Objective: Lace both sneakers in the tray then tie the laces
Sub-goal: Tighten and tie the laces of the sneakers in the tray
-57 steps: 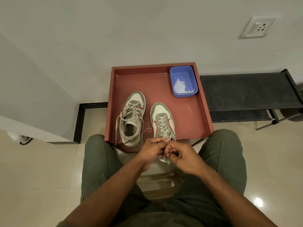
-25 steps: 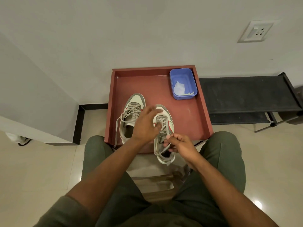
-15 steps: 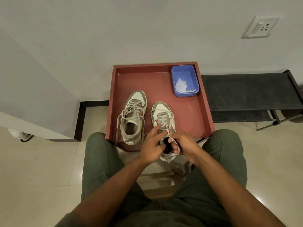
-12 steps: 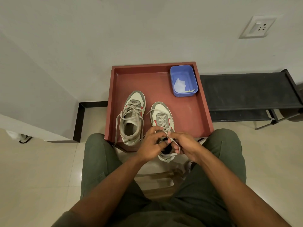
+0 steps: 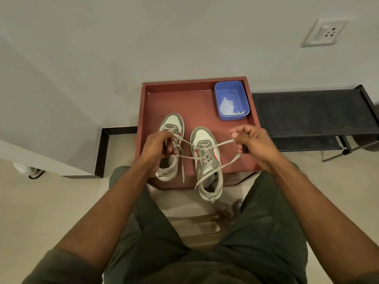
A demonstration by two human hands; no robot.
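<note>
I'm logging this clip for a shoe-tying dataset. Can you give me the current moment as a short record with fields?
activity: pulling the lace ends of the right-hand sneaker apart, knot not yet finished
left hand: pinches one lace end, held over the left-hand sneaker
right hand: pinches the other lace end, out to the right
lace: stretched between both hands, crossing over the sneaker's tongue
tray: red, holds both sneakers; right-hand sneaker's heel overhangs the near edge
blue box: far right corner of tray, white scrap inside
</note>
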